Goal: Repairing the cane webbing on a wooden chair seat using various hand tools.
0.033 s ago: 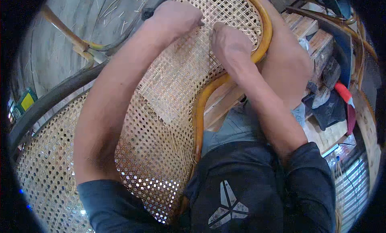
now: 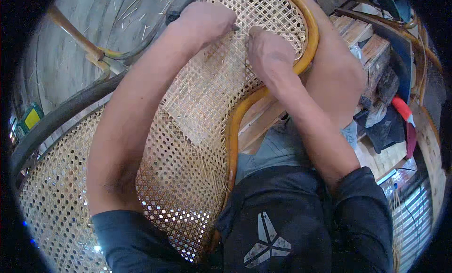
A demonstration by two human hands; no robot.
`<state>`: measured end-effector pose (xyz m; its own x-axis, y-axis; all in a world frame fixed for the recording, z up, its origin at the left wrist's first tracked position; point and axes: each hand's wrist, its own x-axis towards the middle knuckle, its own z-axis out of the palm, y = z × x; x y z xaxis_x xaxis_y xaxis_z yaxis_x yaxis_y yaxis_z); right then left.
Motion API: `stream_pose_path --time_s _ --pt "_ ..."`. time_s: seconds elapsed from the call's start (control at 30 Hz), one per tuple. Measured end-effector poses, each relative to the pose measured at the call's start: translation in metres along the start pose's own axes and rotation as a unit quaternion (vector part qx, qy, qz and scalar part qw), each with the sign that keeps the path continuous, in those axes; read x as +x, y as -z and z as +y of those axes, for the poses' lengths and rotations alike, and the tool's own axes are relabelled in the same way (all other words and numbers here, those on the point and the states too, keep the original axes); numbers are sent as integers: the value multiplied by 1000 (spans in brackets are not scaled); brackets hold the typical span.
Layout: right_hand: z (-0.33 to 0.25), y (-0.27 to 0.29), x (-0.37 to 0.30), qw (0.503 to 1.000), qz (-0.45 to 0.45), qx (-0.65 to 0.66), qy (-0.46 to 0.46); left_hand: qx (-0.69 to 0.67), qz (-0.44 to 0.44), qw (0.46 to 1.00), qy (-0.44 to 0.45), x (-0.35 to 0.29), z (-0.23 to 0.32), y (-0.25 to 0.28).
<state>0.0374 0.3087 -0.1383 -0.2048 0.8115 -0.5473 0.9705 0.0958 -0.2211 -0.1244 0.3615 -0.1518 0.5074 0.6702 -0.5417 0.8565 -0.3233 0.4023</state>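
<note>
A woven cane panel (image 2: 202, 103) stretches beneath both my arms, with open holes at the lower left and a denser strip mesh higher up. Its right edge follows a curved, varnished rattan frame (image 2: 234, 127). Over the upper part of the weave my left hand (image 2: 207, 20) is closed, a small dark tip showing at its fingers. Just to the right, my right hand (image 2: 272, 49) is curled in a pinch above the mesh, inside the frame's bend. What either hand grips is too small or hidden to make out.
A dark curved pole (image 2: 70, 106) runs along the panel's left side. Loose cane scraps (image 2: 134, 12) litter the floor at upper left. Right of my bare knee (image 2: 341, 70) stand wooden blocks (image 2: 372, 52), dark cloths and a red-handled tool (image 2: 401, 108).
</note>
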Motion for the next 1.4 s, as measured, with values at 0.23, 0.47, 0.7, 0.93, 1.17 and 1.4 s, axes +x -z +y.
stream_pose_path --time_s 0.23,0.47,0.7,0.93,1.17,1.4 --pt "3 7 5 999 16 45 -17 10 -63 998 0 16 -6 6" --pt "-5 13 2 997 38 60 -2 -12 -72 997 22 16 -8 -1" --pt "-19 55 12 943 193 206 179 74 -169 972 143 -29 -64 51" --pt "-8 6 27 967 50 226 110 -29 -151 983 99 -25 -56 73" --pt "-7 2 19 991 103 7 83 -55 -145 986 55 8 -35 2" --pt "-6 -2 13 982 143 20 123 0 -96 991 93 2 -9 26"
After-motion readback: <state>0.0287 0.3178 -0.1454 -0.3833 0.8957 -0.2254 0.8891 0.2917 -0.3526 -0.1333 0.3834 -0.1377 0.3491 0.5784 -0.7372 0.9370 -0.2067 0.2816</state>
